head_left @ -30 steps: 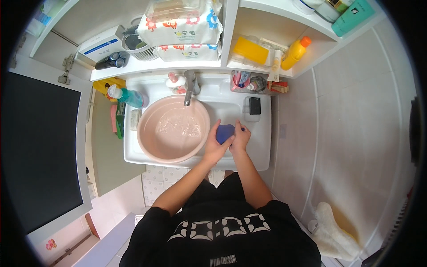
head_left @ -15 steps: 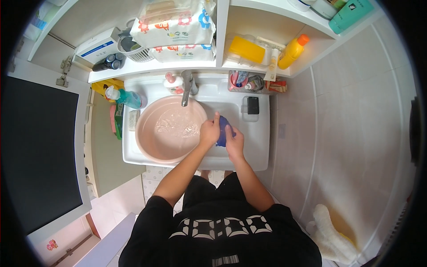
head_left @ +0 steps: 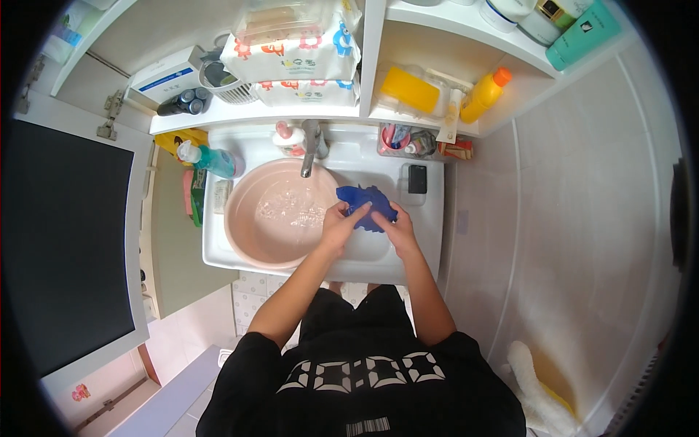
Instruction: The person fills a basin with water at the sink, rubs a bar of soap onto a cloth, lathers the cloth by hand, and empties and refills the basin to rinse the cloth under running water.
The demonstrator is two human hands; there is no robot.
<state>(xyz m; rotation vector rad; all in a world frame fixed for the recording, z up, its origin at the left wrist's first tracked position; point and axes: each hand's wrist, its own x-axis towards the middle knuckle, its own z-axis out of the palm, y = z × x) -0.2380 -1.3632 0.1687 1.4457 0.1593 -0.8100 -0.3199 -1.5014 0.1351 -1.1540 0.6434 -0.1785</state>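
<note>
A wet dark blue cloth (head_left: 362, 197) is held over the white sink (head_left: 378, 251), just right of a pink basin (head_left: 247, 240) with water in it. My left hand (head_left: 338, 222) grips the cloth's left side and my right hand (head_left: 393, 227) grips its right side. The cloth is partly spread out between them. A metal tap (head_left: 312, 146) stands behind the basin.
A dark phone (head_left: 417, 178) lies on the sink's right rim. A teal spray bottle (head_left: 211, 159) stands at the left, a small pump bottle (head_left: 287, 137) by the tap. Shelves above hold an orange-capped yellow bottle (head_left: 484, 95), tissue packs (head_left: 287, 54) and a toiletries tray (head_left: 415, 142).
The cloth was a tight bunch between both hands; now it is pulled open and spread. The hands have shifted slightly up toward the basin's right rim.
</note>
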